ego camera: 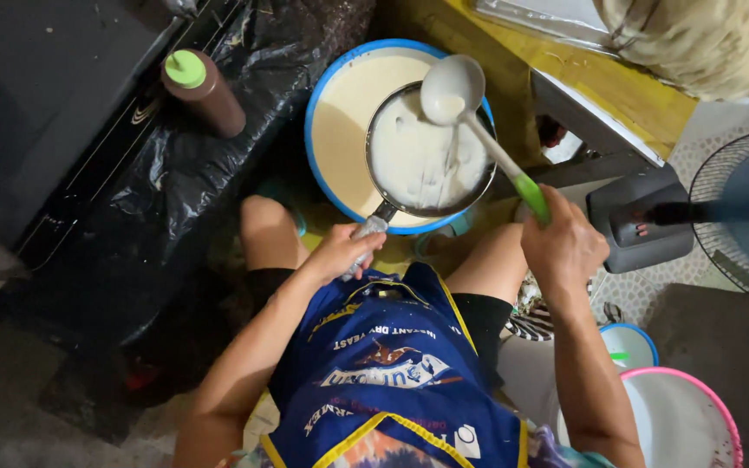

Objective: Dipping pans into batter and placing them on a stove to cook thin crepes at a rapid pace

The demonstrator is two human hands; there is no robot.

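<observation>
Head view looks straight down on a seated person in a blue apron (392,373), knees apart, working over a blue-rimmed basin (333,130) of pale batter that stands on the floor between the legs. The left hand (340,251) has its grip clamped on the metal handle of a round sieve (426,160), which is held over the right half of the basin and is full of white batter. The right hand (563,243) has its grip clamped on the green handle end of a white ladle (452,88); the ladle's bowl is above the far edge of the sieve, tilted, and a thin stream of batter runs from it down into the sieve.

Left of the basin, a brown squeeze bottle (205,91) with a green cap lies on crumpled black plastic sheeting (175,191). At the right edge stands an electric fan (739,212) with a grey base. At the lower right corner, a pink-rimmed white basin (682,420) sits just beside a smaller blue-rimmed tub (628,345). A yellow table (565,69) crosses the upper right.
</observation>
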